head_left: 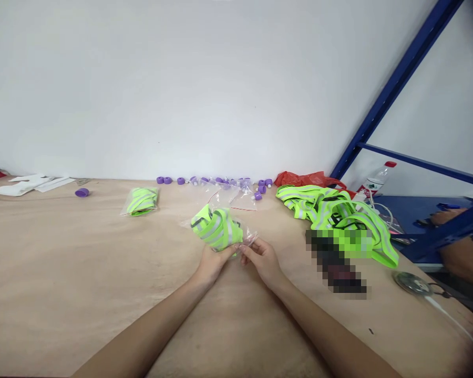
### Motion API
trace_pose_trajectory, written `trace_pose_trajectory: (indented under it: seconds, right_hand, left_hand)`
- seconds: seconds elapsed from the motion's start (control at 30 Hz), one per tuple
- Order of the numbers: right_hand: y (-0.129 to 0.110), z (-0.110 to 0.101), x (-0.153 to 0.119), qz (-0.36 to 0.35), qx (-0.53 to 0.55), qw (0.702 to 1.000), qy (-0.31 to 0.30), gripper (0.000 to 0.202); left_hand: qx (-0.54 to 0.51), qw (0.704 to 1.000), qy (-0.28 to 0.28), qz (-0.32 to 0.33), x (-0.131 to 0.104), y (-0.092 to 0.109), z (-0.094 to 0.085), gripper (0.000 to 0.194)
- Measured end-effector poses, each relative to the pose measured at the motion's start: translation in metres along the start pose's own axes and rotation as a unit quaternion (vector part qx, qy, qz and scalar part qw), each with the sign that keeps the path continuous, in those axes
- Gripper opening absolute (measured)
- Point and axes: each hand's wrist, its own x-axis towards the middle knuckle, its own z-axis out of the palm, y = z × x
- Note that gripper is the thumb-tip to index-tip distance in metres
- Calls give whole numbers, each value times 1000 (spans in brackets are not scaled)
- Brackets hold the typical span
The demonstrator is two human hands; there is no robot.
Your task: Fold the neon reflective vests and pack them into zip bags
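Note:
A folded neon-green reflective strap [216, 228] lies inside a clear plastic bag at the middle of the table. My left hand [215, 262] holds the bag's near side, with the thumb on top and the other fingers mostly hidden. At the bag's right end, my right hand [263, 258] pinches the clear plastic [250, 238] between thumb and fingers. Another bagged green strap [142, 201] rests farther back to the left. A loose pile of green straps [339, 210] lies on the right.
Purple caps [220, 181] and clear bags [246, 198] lie near the wall. A red plastic bag [307, 179], a bottle [378, 177] and a blue frame [394, 84] stand at the right, with a person's arm [463, 257] beyond. White pieces [31, 184] lie far left.

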Motion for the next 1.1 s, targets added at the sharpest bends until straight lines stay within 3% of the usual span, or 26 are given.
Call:
trace_pose_trajectory:
  seconds: [0.4,0.53,0.73,1.1]
  right_hand:
    - [-1,-2,1,-27,3,998,55,40]
    - [0,-5,2,-10,16,999,36,39]
    - [4,-7,1,20,46,998,-40,37]
    - [6,-8,2,13,51,998,-23,35]
  left_hand:
    - [-31,997,-53,-44,2,-13,-6,44]
    - [-25,997,-64,-47,3,-15,-8,42]
    - [-9,999,-33,-26,2,-9,-8,42]
    - [15,999,-33,-16,0,1,-3,44]
